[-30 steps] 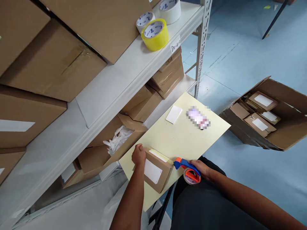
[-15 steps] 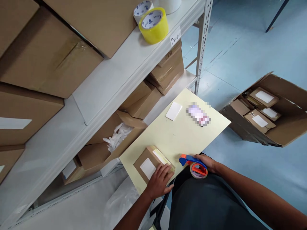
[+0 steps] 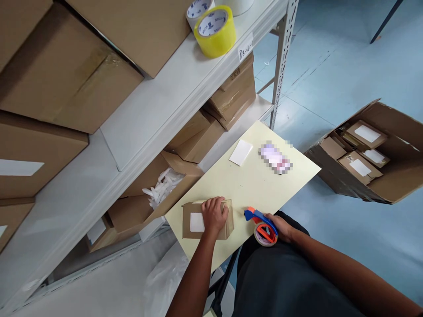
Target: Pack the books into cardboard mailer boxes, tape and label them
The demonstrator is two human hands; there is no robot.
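Observation:
On the pale yellow tabletop (image 3: 264, 189) lies a small cardboard box (image 3: 191, 230) with a white label on its upper face. My left hand (image 3: 214, 215) grips the box from above, its fingers bent over the far edge. At the near edge of the table, my right hand (image 3: 280, 226) holds a blue and orange tape dispenser (image 3: 264, 226) by its handle. The dispenser is apart from the box, to its right, and carries a roll of tape. Farther back are a white card (image 3: 241, 152) and a pixelated flat object (image 3: 275, 157).
A metal shelf (image 3: 139, 127) on the left holds cartons and a yellow tape roll (image 3: 215, 33). Below, an open carton (image 3: 132, 215) contains white pieces. A large open carton (image 3: 343, 182) with several small labelled boxes stands on the floor at right.
My left hand has moved from the box's near side onto its top and far edge. The box has turned on the table. The tape dispenser has shifted slightly left.

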